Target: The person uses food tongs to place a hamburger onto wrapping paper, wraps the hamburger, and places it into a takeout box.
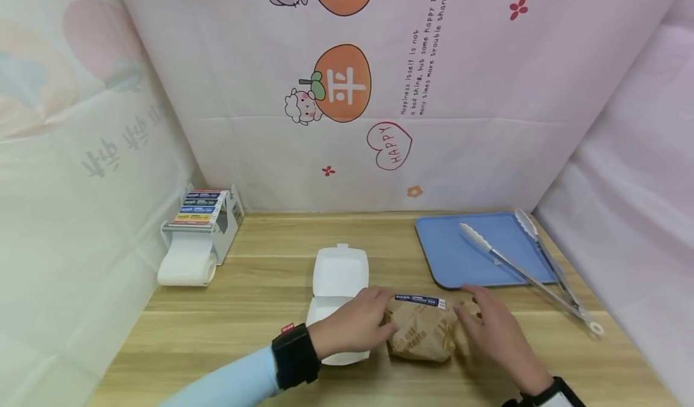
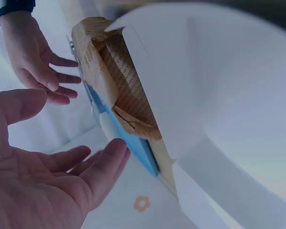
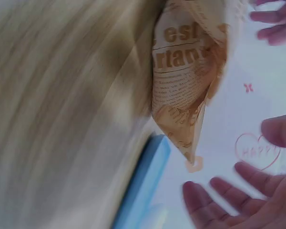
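A brown printed paper-wrapped packet (image 1: 420, 338) sits on the wooden table, with a dark blue and white label (image 1: 420, 300) across its top. My left hand (image 1: 360, 323) is at the packet's left side, partly in front of a white lidded takeaway box (image 1: 340, 271) that stands open. Over on the packet's right is my right hand (image 1: 496, 332). Both wrist views show fingers spread and curved loosely, gripping nothing: the left hand (image 2: 57, 183) and the right hand (image 3: 248, 200). Folded paper ends of the packet (image 3: 181, 71) show in the right wrist view.
A label dispenser (image 1: 203, 226) with colored label strips and a white paper roll (image 1: 184, 268) stands at the back left. Metal tongs (image 1: 534, 274) lie across a blue tray (image 1: 444, 244) at the back right. Printed cloth surrounds the table.
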Action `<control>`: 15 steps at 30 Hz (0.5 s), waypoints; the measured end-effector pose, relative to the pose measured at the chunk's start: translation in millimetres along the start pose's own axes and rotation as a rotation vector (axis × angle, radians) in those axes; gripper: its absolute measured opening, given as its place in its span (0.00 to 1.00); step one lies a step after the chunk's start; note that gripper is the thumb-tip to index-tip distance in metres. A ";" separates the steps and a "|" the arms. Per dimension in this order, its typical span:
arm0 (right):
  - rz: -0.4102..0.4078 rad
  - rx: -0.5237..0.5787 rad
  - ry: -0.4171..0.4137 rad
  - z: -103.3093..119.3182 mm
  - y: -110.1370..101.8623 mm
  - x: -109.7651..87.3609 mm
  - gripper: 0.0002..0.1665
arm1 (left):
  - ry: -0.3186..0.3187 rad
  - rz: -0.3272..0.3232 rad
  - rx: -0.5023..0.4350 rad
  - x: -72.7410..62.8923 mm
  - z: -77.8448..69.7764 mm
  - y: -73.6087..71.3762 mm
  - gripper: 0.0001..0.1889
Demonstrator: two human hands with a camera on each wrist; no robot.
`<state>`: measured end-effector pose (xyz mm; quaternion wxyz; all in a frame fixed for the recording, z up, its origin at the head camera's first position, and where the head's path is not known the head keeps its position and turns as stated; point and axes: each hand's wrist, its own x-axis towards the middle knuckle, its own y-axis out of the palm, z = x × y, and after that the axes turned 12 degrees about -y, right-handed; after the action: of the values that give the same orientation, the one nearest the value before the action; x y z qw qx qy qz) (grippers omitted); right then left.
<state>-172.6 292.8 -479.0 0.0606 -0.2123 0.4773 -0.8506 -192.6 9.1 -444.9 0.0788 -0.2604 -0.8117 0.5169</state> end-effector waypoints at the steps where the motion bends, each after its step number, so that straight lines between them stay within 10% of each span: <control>1: 0.040 0.045 0.056 -2.9 -1.2 0.6 0.33 | -0.022 0.014 -0.006 3.6 -1.4 0.6 0.32; 6: 0.240 0.294 0.296 -11.1 -2.8 3.2 0.49 | -0.128 0.060 -0.004 18.3 -8.4 4.0 0.35; 15: 0.272 0.580 0.466 -10.5 5.2 4.1 0.51 | -0.217 0.149 0.015 33.7 -17.8 13.6 0.39</control>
<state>-181.3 297.0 -486.9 0.1202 0.0773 0.2418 -0.9597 -209.5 44.8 -453.5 -0.0460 -0.2619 -0.7899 0.5526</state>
